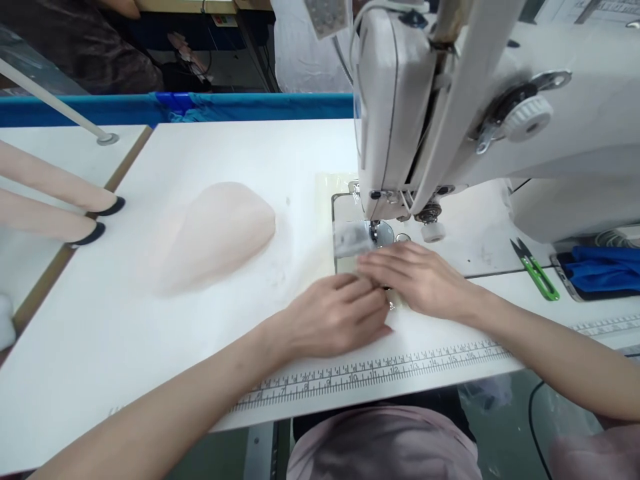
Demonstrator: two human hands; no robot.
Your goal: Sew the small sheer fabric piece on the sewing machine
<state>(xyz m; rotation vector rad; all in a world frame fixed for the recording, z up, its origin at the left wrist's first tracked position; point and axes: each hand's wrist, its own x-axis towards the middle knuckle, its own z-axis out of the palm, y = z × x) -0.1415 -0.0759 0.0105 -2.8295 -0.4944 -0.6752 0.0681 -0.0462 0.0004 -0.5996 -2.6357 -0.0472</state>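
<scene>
My left hand (340,317) is closed, its fingers curled in front of the needle area of a white sewing machine (385,113). My right hand (420,280) reaches in from the right, fingers close together and thumb hidden, the fingertips meeting those of my left hand. Whatever lies between the fingers is covered by them. Just beyond the fingertips are the presser foot (374,230) and the metal needle plate (345,213). A pale pink, sheer teardrop-shaped piece (225,233) lies flat on the white table (280,150), left of my hands.
Green-handled thread snips (535,270) lie to the right, beside a phone (567,277) under blue cloth (605,267). A printed ruler (355,380) follows the front edge. At left are two beige tubes (55,177) with black ends and a pole (55,100). Another person sits beyond the blue edging (260,107).
</scene>
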